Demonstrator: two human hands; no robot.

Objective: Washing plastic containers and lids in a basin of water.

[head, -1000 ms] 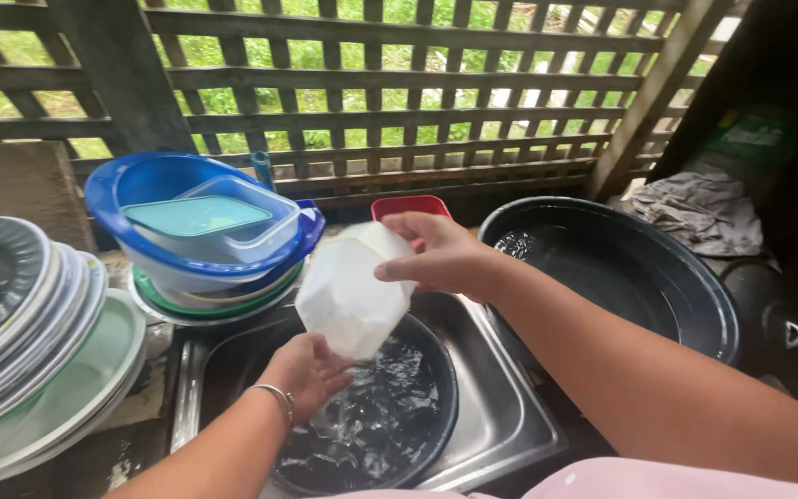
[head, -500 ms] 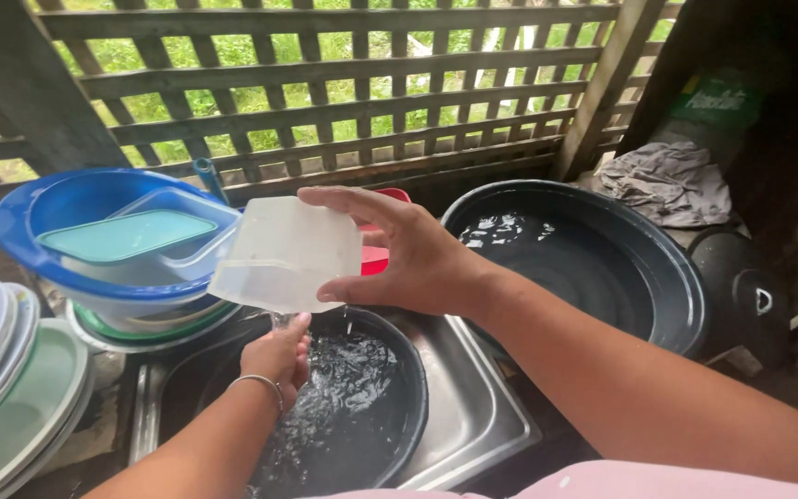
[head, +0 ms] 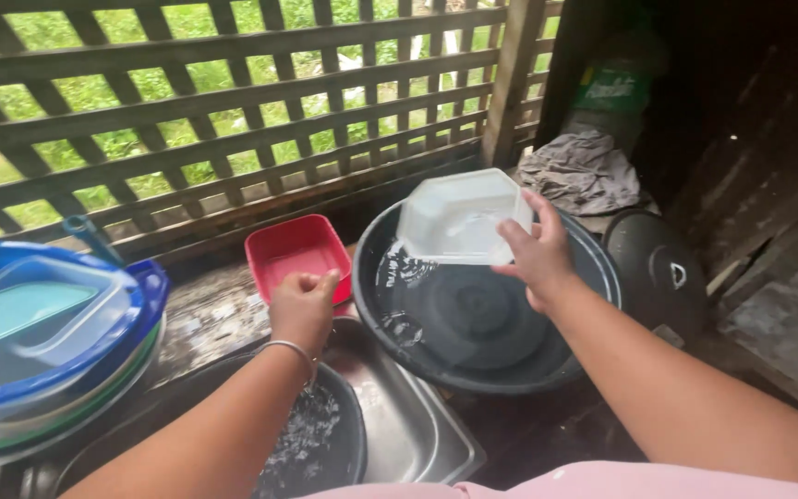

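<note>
The right hand point(head: 536, 254) is clamped on the near edge of a clear plastic container point(head: 459, 217), which is held tilted above the far rim of a large black basin point(head: 593, 268). Water is seen inside the basin, running down its left wall. The left hand point(head: 304, 310) is closed in a loose fist with nothing visibly gripped; it hovers over the near edge of a red square container point(head: 296, 249), just beside the basin's left rim. A bracelet point(head: 290, 349) is worn on the left wrist. Below that wrist a smaller dark bowl point(head: 325, 439) with water sits in a steel sink point(head: 408, 425). At the left edge of the tabletop, blue plastic containers point(head: 57, 342) are stacked. A grey cloth point(head: 584, 171) lies past the basin's far rim, and a dark lid point(head: 662, 273) lies at its right. A wooden lattice point(head: 233, 111) closes the far side.
</note>
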